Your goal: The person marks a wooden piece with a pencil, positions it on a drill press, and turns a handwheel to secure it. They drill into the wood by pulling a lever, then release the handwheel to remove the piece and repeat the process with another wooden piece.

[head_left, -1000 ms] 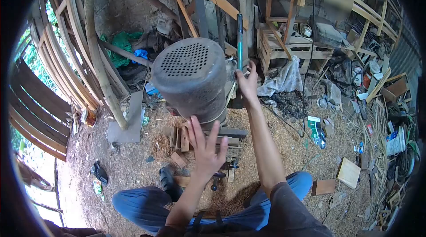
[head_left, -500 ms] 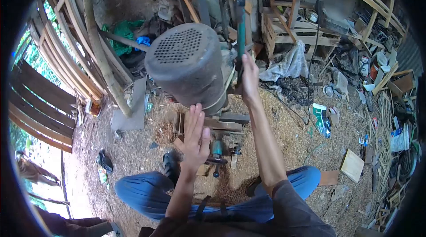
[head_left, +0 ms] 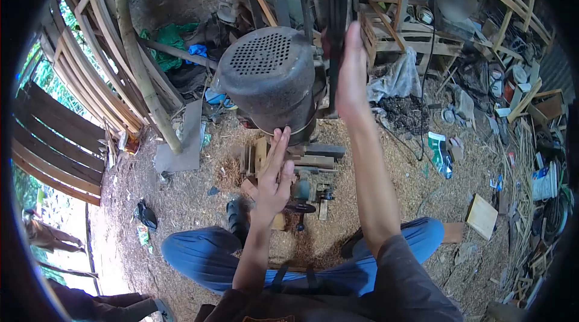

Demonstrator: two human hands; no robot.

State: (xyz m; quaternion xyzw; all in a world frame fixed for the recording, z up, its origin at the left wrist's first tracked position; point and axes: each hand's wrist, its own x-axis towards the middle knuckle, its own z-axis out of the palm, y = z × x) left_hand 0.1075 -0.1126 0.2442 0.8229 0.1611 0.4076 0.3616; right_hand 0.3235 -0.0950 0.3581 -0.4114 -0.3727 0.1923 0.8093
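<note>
A dark, dusty motor housing (head_left: 265, 90) with a perforated round top stands upright in front of me, part of a machine whose lower part shows beneath it. My right hand (head_left: 351, 81) is closed on a long black lever handle (head_left: 336, 14) just right of the housing; most of its fingers are hidden behind the handle. With fingers stretched out, my left hand (head_left: 275, 177) reaches to the housing's lower edge, fingertips at or against it; exact contact cannot be told. Below lie wooden pieces (head_left: 316, 162) and a small dark handwheel (head_left: 300, 207) on the machine's base.
Curved wooden frames (head_left: 90, 63) and a pole (head_left: 136, 63) lean at the left. A wooden bench-like frame (head_left: 416, 44) stands behind, near a hanging black cable (head_left: 429, 81). Shavings cover the ground. Clutter lines the right. Another person's legs (head_left: 54, 231) show at the far left.
The lever handle has swung so its black end now points up toward me, and my right hand has risen with it. My left hand stays near the housing's base; the view has shifted slightly.
</note>
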